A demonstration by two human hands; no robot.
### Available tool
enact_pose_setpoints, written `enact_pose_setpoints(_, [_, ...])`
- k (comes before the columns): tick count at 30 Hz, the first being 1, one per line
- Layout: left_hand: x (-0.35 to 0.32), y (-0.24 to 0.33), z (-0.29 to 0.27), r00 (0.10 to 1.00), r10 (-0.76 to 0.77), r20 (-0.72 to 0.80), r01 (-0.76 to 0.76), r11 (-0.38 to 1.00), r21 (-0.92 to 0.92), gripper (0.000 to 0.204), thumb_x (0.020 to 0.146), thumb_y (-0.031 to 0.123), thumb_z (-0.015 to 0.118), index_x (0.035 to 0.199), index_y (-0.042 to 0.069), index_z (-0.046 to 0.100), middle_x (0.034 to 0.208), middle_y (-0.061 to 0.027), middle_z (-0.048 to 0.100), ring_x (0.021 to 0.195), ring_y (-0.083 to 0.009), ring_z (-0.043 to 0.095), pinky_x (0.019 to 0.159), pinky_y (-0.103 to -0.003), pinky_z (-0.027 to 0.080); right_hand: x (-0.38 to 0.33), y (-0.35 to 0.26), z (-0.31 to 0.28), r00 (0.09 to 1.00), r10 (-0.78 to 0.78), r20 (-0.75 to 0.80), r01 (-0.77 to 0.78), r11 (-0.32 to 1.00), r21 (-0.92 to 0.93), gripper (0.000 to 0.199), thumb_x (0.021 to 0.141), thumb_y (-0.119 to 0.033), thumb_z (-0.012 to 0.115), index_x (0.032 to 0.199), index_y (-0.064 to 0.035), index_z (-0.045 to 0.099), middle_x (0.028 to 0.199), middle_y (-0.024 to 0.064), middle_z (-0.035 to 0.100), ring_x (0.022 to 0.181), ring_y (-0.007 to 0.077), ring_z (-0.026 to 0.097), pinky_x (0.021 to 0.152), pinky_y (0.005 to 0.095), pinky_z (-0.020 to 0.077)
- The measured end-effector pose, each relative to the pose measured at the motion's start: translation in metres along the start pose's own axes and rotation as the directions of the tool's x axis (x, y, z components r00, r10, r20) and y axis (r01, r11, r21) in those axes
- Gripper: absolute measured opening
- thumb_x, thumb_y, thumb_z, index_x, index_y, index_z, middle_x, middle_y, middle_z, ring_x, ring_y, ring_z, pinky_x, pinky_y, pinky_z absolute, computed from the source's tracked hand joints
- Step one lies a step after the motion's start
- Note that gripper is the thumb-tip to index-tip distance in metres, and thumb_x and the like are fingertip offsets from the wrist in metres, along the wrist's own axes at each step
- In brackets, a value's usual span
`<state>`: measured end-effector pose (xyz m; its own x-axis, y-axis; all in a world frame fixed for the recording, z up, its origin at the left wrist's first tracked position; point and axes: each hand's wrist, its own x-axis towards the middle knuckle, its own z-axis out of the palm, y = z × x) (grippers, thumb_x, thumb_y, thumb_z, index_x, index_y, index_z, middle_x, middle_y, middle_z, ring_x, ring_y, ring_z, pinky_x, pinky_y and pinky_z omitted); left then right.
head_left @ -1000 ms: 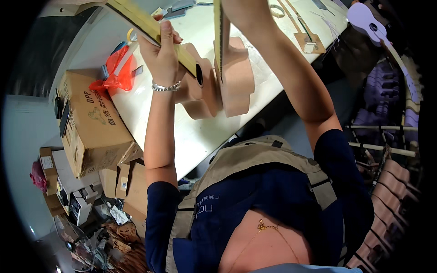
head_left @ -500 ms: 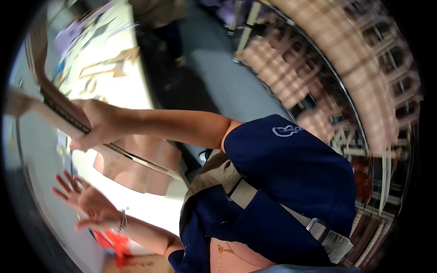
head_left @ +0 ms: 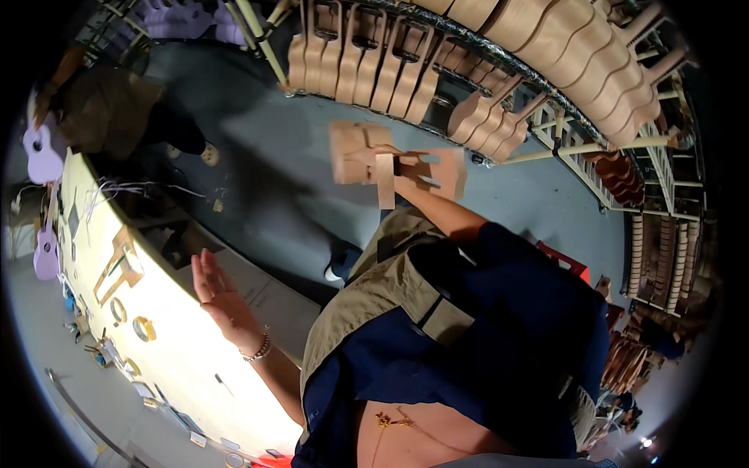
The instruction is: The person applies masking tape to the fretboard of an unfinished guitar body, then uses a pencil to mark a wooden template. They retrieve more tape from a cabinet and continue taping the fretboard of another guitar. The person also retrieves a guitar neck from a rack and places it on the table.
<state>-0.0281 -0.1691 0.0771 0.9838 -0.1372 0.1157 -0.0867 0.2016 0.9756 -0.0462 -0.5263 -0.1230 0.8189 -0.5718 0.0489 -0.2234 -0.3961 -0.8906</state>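
My right arm reaches forward over the floor, and my right hand (head_left: 384, 150) is closed around pale, unfinished wooden ukuleles (head_left: 443, 173). They are seen foreshortened, with wooden parts sticking out on both sides of the hand; how many there are I cannot tell. My left hand (head_left: 226, 303) is raised beside the edge of the white worktable (head_left: 187, 366), palm up and fingers stretched out, holding nothing. A bracelet is on that wrist.
Racks hold rows of unfinished ukuleles (head_left: 355, 70) ahead and to the right. On the table lie a wooden piece (head_left: 121, 265) and tape rolls (head_left: 143, 327). Purple ukuleles (head_left: 44, 152) are at far left, near another person (head_left: 109, 109). A red object (head_left: 563, 261) is at right.
My view has turned right, away from the table toward the racks. The right hand has carried the ukuleles from above the table to over the floor. The left hand stays open.
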Motion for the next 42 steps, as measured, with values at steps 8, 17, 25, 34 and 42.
enact_pose_setpoints(8, [0.002, -0.121, 0.121, 0.885, -0.462, -0.060, 0.463, 0.887, -0.004, 0.066, 0.093, 0.052, 0.032, 0.138, 0.004, 0.028, 0.138, -0.0151, 0.036, 0.133, -0.0231, 0.025, 0.110, -0.037, 0.011, 0.027, 0.192, -0.153, 0.989, 0.024, -0.145, -0.083, 0.907, -0.412, 0.036, 0.068, -0.011, 0.073, 0.098, -0.0018, 0.054, 0.097, 0.0083, 0.056, 0.090, 0.0185, 0.053, 0.080, 0.0307, 0.0431])
enact_pose_setpoints(17, [0.022, -0.142, 0.236, 0.816, -0.574, -0.069, 0.576, 0.797, 0.180, 0.059, 0.092, 0.040, 0.045, 0.136, 0.003, 0.032, 0.137, -0.0162, 0.037, 0.133, -0.0245, 0.027, 0.110, -0.038, 0.016, 0.100, 0.236, -0.216, 0.966, 0.172, -0.192, -0.173, 0.985, 0.012, 0.025, 0.072, -0.002, 0.069, 0.093, -0.0033, 0.056, 0.094, 0.0041, 0.055, 0.086, 0.0139, 0.052, 0.077, 0.0267, 0.0440])
enact_pose_setpoints(25, [0.011, -0.163, 0.251, 0.765, -0.628, -0.145, 0.644, 0.744, 0.179, 0.055, 0.093, 0.035, 0.045, 0.135, 0.002, 0.033, 0.135, -0.0160, 0.041, 0.131, -0.0227, 0.031, 0.109, -0.037, 0.019, 0.151, 0.284, -0.244, 0.994, -0.046, 0.097, 0.053, 0.996, -0.078, 0.036, 0.069, 0.002, 0.070, 0.100, -0.0009, 0.053, 0.096, 0.0042, 0.055, 0.090, 0.0147, 0.050, 0.080, 0.0263, 0.0433])
enact_pose_setpoints(34, [-0.012, -0.179, 0.259, 0.678, -0.695, -0.239, 0.734, 0.625, 0.265, 0.052, 0.091, 0.032, 0.052, 0.133, 0.005, 0.039, 0.133, -0.0131, 0.044, 0.128, -0.0216, 0.037, 0.105, -0.034, 0.025, 0.289, 0.379, -0.276, 0.919, 0.392, -0.041, -0.355, 0.869, 0.346, 0.037, 0.072, -0.004, 0.072, 0.104, 0.0012, 0.055, 0.087, 0.0041, 0.056, 0.075, 0.0107, 0.052, 0.067, 0.0244, 0.0468])
enact_pose_setpoints(42, [-0.024, -0.193, 0.270, 0.663, -0.689, -0.294, 0.744, 0.650, 0.153, 0.045, 0.089, 0.019, 0.056, 0.127, -0.001, 0.043, 0.129, -0.0128, 0.047, 0.121, -0.0202, 0.041, 0.100, -0.030, 0.029, 0.347, 0.334, -0.202, 0.982, 0.189, -0.020, -0.190, 0.970, -0.150, 0.036, 0.074, -0.006, 0.071, 0.104, 0.0006, 0.054, 0.090, 0.0050, 0.056, 0.080, 0.0119, 0.053, 0.071, 0.0252, 0.0460])
